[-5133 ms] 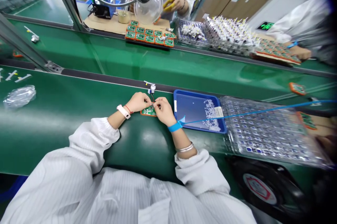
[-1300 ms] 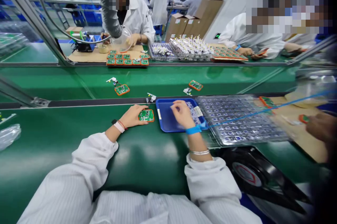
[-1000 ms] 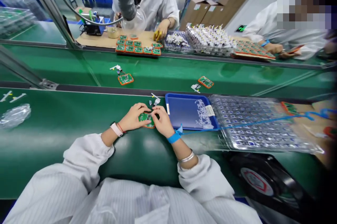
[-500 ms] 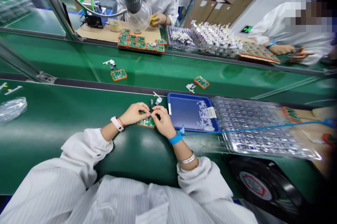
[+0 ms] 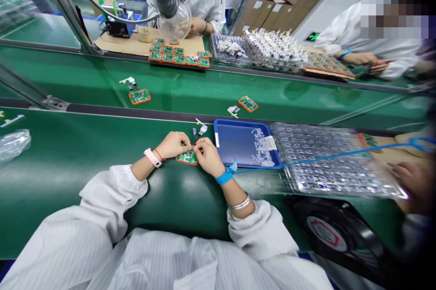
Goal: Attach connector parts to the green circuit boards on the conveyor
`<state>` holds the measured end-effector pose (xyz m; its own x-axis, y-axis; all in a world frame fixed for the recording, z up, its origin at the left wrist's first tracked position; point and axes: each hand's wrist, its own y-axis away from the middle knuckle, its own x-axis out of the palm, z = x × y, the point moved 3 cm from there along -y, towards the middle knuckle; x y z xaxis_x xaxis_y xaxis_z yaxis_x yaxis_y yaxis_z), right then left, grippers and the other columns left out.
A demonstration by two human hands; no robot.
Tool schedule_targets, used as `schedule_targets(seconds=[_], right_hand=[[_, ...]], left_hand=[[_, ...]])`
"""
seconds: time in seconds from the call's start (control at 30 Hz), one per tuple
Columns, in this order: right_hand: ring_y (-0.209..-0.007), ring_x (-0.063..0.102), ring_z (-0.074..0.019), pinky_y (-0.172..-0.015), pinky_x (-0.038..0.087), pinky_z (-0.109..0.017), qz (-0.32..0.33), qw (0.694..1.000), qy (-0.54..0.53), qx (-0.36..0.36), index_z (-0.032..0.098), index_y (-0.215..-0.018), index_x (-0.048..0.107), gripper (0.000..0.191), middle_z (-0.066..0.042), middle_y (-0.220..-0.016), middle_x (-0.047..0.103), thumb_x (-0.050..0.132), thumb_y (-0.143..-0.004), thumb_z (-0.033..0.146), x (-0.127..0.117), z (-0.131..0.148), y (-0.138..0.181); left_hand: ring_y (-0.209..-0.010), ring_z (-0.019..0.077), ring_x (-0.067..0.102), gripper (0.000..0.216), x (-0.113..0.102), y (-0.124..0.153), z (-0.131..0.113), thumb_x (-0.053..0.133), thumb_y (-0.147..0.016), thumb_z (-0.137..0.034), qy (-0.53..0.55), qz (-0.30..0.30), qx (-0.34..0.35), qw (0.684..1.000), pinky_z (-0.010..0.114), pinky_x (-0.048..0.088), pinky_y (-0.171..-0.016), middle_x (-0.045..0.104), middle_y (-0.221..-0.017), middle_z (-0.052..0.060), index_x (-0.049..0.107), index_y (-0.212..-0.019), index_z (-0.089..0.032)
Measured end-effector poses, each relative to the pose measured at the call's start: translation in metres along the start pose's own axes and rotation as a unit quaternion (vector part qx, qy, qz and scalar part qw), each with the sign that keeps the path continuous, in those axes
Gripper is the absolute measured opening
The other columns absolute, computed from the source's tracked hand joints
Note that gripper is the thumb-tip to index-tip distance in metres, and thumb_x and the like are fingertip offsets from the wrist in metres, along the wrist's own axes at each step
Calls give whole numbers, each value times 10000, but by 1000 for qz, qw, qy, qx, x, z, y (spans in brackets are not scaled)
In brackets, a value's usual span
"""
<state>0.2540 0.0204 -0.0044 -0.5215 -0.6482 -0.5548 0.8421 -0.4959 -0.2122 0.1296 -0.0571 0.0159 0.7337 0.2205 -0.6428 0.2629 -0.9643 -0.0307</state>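
A green circuit board with an orange rim lies on the green worktop before me. My left hand reaches over its upper left part, thumb and fingertips pinched together. From the other side my right hand pinches at the board's upper edge, its fingertips almost meeting the left ones. What sits between the fingertips is too small and covered to make out. Just beyond them, a white plastic part and a small dark component stand by the board, seemingly on wires.
Right of my hands lies a blue tray with small clear pieces, then a clear blister tray crossed by a blue cord. A black fan is nearer me. Boards lie on the green strip ahead. Co-workers' hands show at right and across.
Both boards on the far strip have shifted left. A co-worker's hand has come in at the right edge beside the blister tray. My two hands stay pinched at the board, barely moved.
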Motion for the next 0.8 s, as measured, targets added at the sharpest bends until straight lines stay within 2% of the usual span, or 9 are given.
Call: schedule_targets(seconds=[0.1, 0.17, 0.23, 0.27, 0.37, 0.43, 0.5, 0.67, 0.8], right_hand=[[-930, 533, -194, -844, 446, -356, -45, 998, 38, -38, 198, -691, 548, 132, -77, -939, 534, 478, -799, 171, -23, 6, -2], [-945, 531, -200, -852, 438, -357, -110, 990, 82, -41, 196, -706, 562, 137, -86, -952, 553, 476, -812, 194, -60, -4, -4], [-933, 528, -214, -841, 436, -363, -187, 972, 143, 4, 186, -700, 571, 143, -101, -921, 567, 481, -807, 214, -106, -29, -2], [-925, 525, -227, -846, 429, -375, -214, 959, 183, 42, 183, -675, 568, 137, -106, -882, 570, 494, -787, 211, -129, -45, 1], [-880, 515, -250, -860, 408, -407, -233, 920, 275, 151, 172, -613, 562, 127, -117, -789, 568, 509, -728, 179, -176, -93, 12], [-849, 511, -248, -844, 413, -401, -212, 914, 300, 175, 165, -594, 569, 128, -118, -765, 566, 522, -712, 186, -186, -114, 16], [-827, 510, -239, -827, 421, -388, -193, 916, 310, 169, 164, -587, 582, 129, -112, -756, 566, 536, -702, 198, -185, -123, 17], [-794, 516, -230, -810, 433, -375, -183, 910, 330, 170, 164, -596, 610, 115, -109, -755, 576, 539, -682, 194, -174, -126, 15], [-803, 529, -238, -803, 434, -369, -139, 915, 332, 180, 167, -569, 588, 127, -112, -730, 591, 533, -682, 187, -178, -130, 16]], left_hand=[[-847, 193, 606, 132, -2, 11, 1, 641, -747, -288, -12, -30, 50, 998, 313, 456, -788, 661, -900, 53, 665, -805, -172], [-978, 245, 566, 396, -2, 21, 1, 699, -698, -441, -58, -24, 93, 994, 368, 431, -858, 627, -1052, 85, 625, -988, -180], [-1060, 287, 519, 619, -1, 28, 1, 715, -647, -549, -113, 0, 118, 987, 411, 399, -894, 585, -1152, 105, 559, -1130, -195], [-1072, 295, 509, 661, 0, 30, 1, 700, -651, -577, -134, 9, 121, 984, 418, 391, -895, 577, -1167, 107, 533, -1169, -202], [-1054, 291, 512, 647, 3, 29, -1, 632, -711, -604, -165, 7, 115, 980, 409, 388, -873, 583, -1154, 110, 504, -1202, -205], [-1050, 294, 508, 655, 5, 26, -3, 626, -712, -609, -172, -6, 107, 979, 406, 385, -870, 578, -1157, 117, 498, -1207, -198], [-1052, 295, 503, 661, 7, 25, -3, 635, -709, -600, -174, -15, 101, 979, 405, 384, -873, 571, -1163, 119, 491, -1212, -197], [-1051, 293, 498, 651, 8, 25, -2, 624, -713, -608, -174, -14, 104, 979, 403, 383, -877, 568, -1156, 111, 492, -1201, -199], [-1050, 292, 491, 652, 7, 25, 1, 616, -715, -617, -170, -8, 104, 980, 405, 378, -882, 567, -1150, 108, 500, -1192, -189]])
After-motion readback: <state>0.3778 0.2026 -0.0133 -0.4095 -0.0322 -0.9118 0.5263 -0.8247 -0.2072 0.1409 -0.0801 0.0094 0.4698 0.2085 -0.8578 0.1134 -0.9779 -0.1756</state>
